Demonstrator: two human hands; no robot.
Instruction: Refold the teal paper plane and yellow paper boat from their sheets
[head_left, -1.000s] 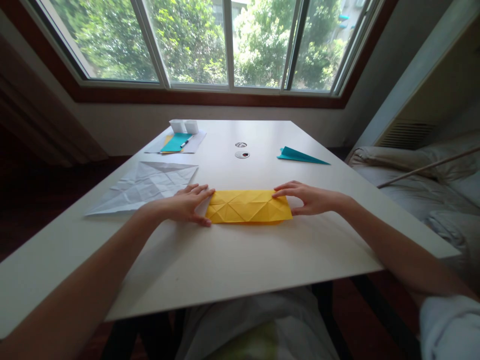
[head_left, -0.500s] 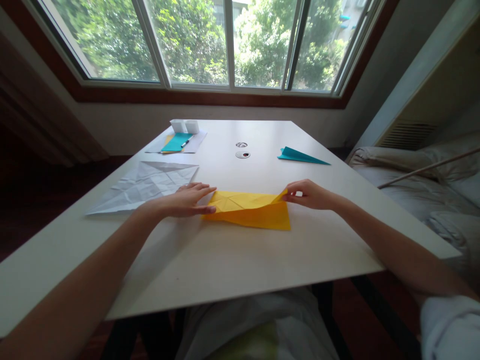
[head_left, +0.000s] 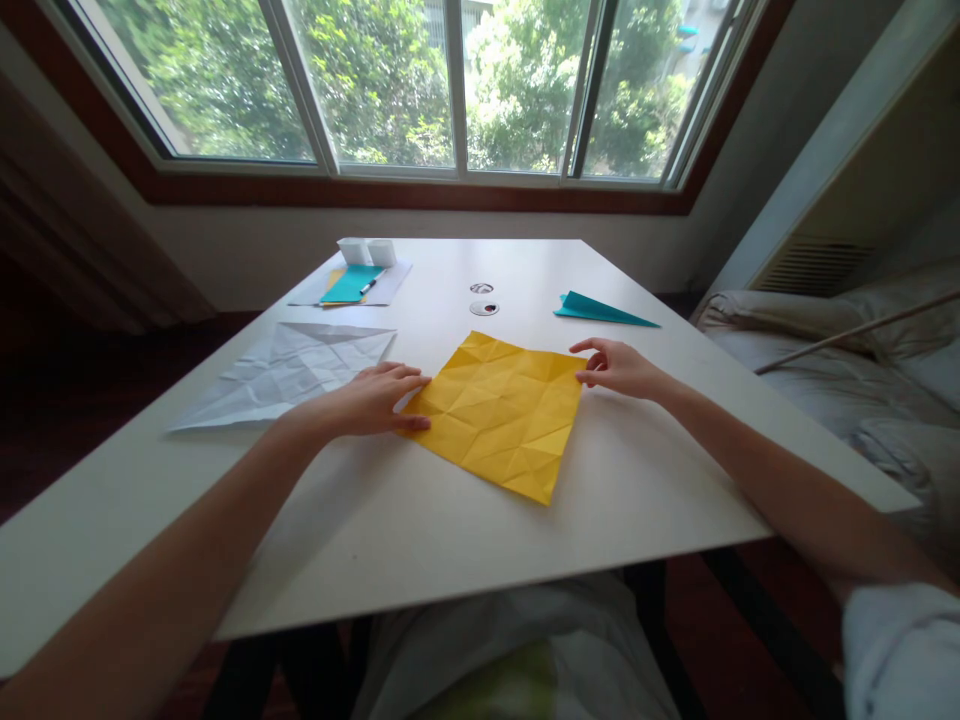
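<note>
A square sheet of yellow paper [head_left: 502, 405], marked with many crease lines, lies spread out on the white table in front of me. My left hand [head_left: 379, 400] rests at its left corner, thumb and fingers apart, the tips touching the edge. At the right corner is my right hand [head_left: 619, 368]. Its index finger reaches out above the paper's edge, and the thumb is at the corner, the fingers loosely apart. Left of the yellow sheet lies a creased white sheet [head_left: 300, 365], partly behind my left hand.
A folded teal paper plane [head_left: 604, 308] lies at the right. At the back left are two white cups [head_left: 367, 252], stacked coloured paper [head_left: 351, 284] and a pen [head_left: 370, 285]. Round metal table inserts [head_left: 484, 308] sit at the middle back of the white table [head_left: 465, 560].
The yellow paper was folded over with its right end lifted in my right hand; now it is opened into a full square. My right hand has loosened and moved slightly up.
</note>
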